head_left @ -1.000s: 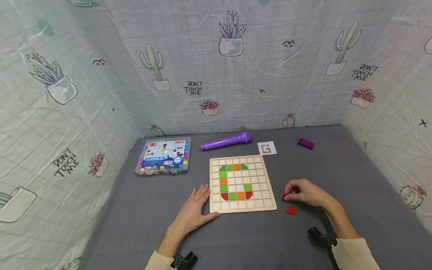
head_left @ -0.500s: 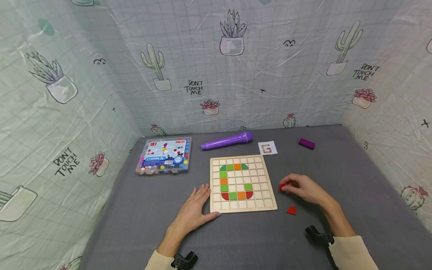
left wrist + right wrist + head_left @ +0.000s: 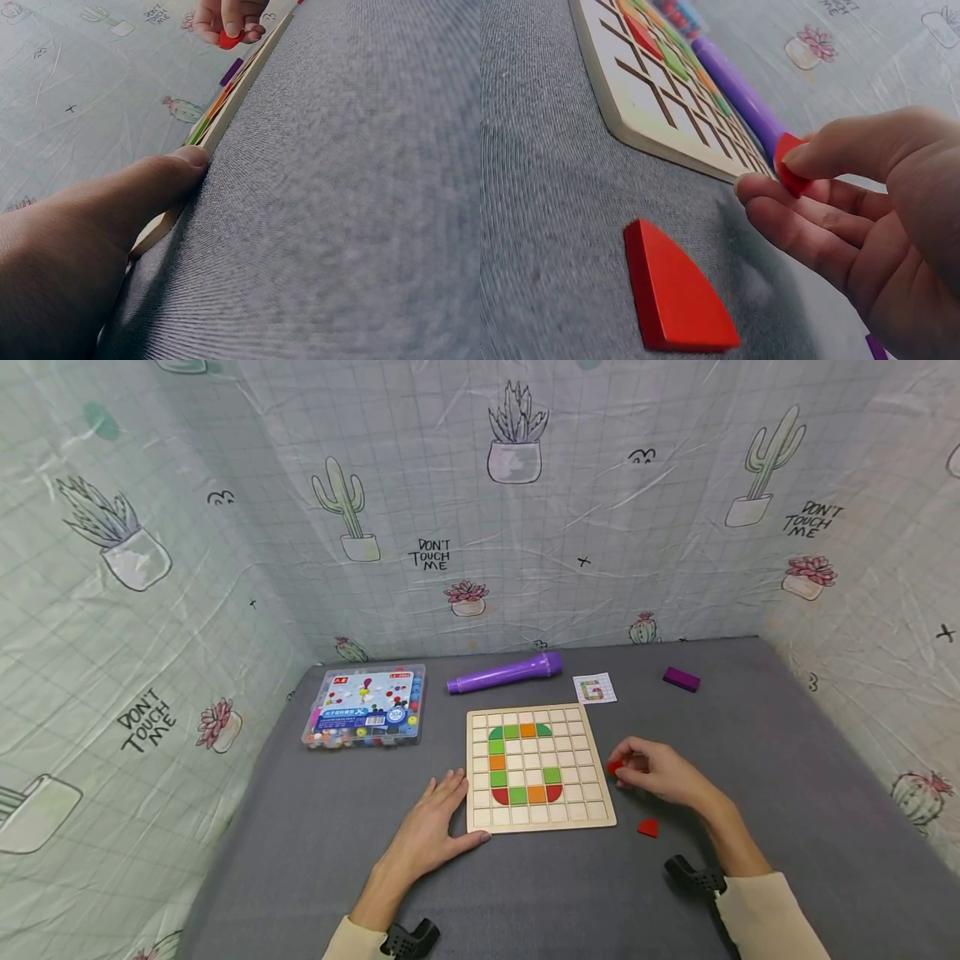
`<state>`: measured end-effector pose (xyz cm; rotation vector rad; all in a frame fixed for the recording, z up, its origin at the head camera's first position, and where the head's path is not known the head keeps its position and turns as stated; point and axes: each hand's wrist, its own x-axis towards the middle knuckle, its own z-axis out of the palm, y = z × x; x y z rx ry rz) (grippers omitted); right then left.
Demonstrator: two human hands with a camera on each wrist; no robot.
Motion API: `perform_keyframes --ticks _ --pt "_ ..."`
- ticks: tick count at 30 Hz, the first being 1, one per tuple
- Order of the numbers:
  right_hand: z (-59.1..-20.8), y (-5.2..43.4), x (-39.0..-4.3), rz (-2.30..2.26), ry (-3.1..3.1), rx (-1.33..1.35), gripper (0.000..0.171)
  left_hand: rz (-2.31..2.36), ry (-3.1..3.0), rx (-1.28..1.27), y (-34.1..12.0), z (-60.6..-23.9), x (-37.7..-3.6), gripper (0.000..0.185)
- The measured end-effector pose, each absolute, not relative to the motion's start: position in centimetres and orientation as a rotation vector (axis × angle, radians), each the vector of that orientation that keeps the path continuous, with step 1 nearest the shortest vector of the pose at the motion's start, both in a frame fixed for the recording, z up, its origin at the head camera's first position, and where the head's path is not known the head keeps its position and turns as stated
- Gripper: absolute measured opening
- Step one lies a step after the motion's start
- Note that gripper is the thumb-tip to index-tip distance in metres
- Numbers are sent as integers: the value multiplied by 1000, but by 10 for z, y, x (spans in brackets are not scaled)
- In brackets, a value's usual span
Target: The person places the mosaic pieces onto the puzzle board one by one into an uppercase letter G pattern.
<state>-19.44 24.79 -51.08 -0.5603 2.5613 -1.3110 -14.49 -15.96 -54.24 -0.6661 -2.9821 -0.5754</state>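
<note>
tabletop [image 3: 315, 827]: grey felt-like cloth under everything I handle; its nap looks likely to keep the board from sliding.
wooden board [image 3: 592, 814]: a gridded tray lying flat between my two grips, with green, orange and red tiles set in its cells to form a letter shape. It sits square to me, so I can reach any cell from the right.
bead box [image 3: 365, 706]: well beyond my left grip, lid on, parked out of the way.
purple tube [image 3: 504, 674]: lying just past the far edge of the board, off to the front-left of my right grip.
left hand [image 3: 431, 827]: fingers straight and relaxed, resting flat on the cloth with fingertips and thumb against the board's near-left corner; I judge this steadies the board.
right hand [image 3: 660, 772]: just beside the board's right edge, raised off the cloth, thumb and forefinger pinching the red piece.
pattern card [image 3: 593, 690]: beyond my right grip, face up where I can glance at it.
spare red piece [image 3: 647, 827]: a quarter-round tile on the cloth just behind my right grip.
red piece [image 3: 615, 767]: in my right grip's fingertips, close to the board's right rim, touching neither board nor cloth.
</note>
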Motion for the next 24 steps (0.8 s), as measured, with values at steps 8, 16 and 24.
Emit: perform_keyframes --ticks 8,16,24 --pt "-510 239 -200 -1260 2722 -787 20 -564 -2989 -665 -159 -542 -146 95" --pt "-507 221 -207 -1209 2715 -842 25 -573 -2993 -663 -159 -542 -145 95" --pt "-508 207 -211 -1285 2644 -734 16 -573 -3003 -664 -159 -541 -145 96"
